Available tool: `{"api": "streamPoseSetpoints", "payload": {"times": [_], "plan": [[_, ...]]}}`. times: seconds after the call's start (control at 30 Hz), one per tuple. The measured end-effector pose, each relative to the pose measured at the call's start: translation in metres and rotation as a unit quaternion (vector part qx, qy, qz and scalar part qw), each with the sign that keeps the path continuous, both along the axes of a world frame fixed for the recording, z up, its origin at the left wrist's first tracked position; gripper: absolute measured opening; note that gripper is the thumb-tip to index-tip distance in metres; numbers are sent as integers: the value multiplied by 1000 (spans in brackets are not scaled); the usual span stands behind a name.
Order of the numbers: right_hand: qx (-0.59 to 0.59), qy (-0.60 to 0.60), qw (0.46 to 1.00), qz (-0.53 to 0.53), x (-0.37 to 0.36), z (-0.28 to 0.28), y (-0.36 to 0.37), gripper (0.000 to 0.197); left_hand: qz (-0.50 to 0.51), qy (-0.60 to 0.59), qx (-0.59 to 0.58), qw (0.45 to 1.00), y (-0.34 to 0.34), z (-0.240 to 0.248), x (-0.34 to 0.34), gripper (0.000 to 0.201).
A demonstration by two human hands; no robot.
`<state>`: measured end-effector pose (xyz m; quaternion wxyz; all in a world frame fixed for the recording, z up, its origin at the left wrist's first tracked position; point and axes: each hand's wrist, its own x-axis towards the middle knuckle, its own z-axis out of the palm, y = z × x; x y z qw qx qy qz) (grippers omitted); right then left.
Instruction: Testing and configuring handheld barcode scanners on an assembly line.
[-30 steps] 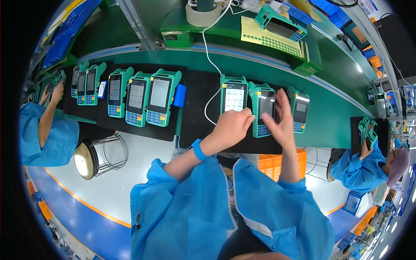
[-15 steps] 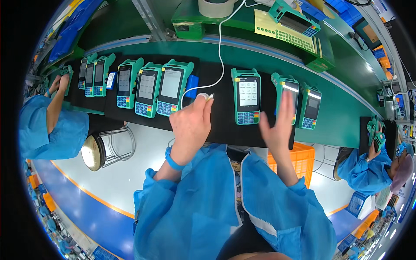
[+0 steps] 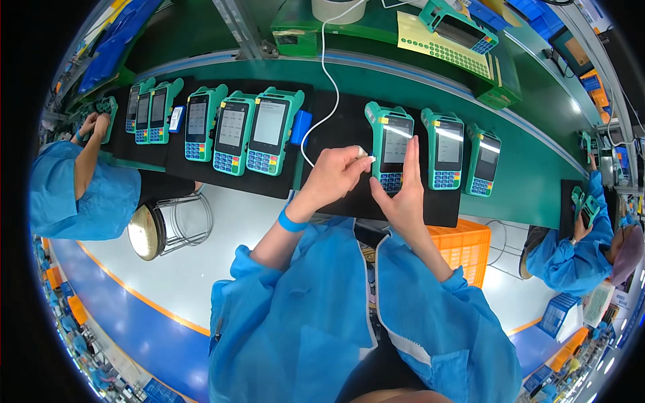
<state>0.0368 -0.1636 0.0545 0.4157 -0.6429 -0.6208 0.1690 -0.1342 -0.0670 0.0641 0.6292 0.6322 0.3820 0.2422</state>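
Observation:
My left hand (image 3: 334, 176) pinches the white plug (image 3: 367, 156) of a thin white cable (image 3: 333, 82), close to the left edge of a green handheld payment terminal (image 3: 394, 144). Whether the plug is in a port cannot be made out. My right hand (image 3: 405, 201) spans that terminal's lower end, thumb by its lower left corner and straight fingers along its right side. The terminal is slightly tilted, with its screen dim. Two similar terminals, one upright (image 3: 445, 151) and one slightly slanted (image 3: 484, 161), lie to the right.
Several more terminals (image 3: 267, 132) lie left on black mats, beside a blue block (image 3: 301, 127). Above runs a green shelf (image 3: 376, 41) with a tape roll (image 3: 338, 9) and yellow sheet (image 3: 443, 47). An orange crate (image 3: 463, 248) stands below. Co-workers (image 3: 80, 181) sit at both sides.
My left hand has moved right with the plug to the terminal's left edge. My right hand has come left from the neighbouring terminal onto this one, which is now tilted with its screen darker.

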Motion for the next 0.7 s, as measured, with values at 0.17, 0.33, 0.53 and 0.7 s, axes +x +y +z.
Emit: {"api": "streamPoseSetpoints", "payload": {"times": [0.17, 0.33, 0.53, 0.7], "plan": [[-19, -26, 999, -2, -3, 10, -3, 101, -37, 44, 100, 993, 11, 3, 7, 24], [-30, -106, 994, 16, 23, 28, 12, 87, -16, 38, 85, 996, 0, -20, 10, 25], [166, -170, 971, -16, 93, 84, 109, 27, -13, 53, 69, 996, 3, -5, 11, 26], [156, -213, 964, -6, 136, 70, 192, 23, -18, 65, 99, 993, 3, -7, 12, 27]]}}
